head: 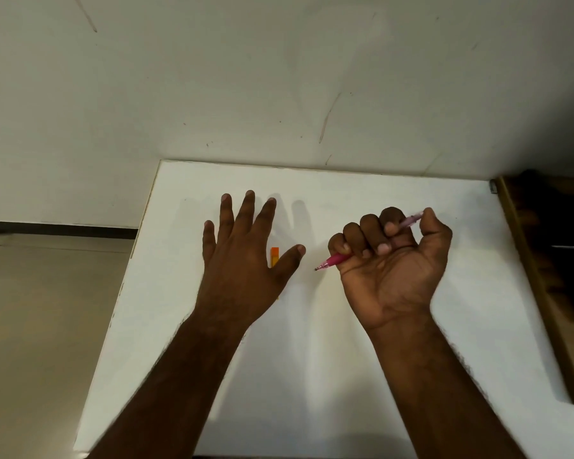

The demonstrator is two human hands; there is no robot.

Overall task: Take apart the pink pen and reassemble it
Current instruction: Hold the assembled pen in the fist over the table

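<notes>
Head view looks down on a white table [312,359] set against a pale wall [279,77]. Palm up, the right hand [391,260] is clenched in a fist around the pink pen [337,259]. Out of the little-finger side of that grip juts the darker pink section ending in the writing tip; out of the other side, past the thumb, shows the paler, translucent barrel end. Just beyond the tip, apart from the pen, the left hand [242,256] hangs released, fingers spread, palm down, grasping nothing. Under it, between thumb and forefinger, peeks a small orange object [274,255], mostly hidden.
</notes>
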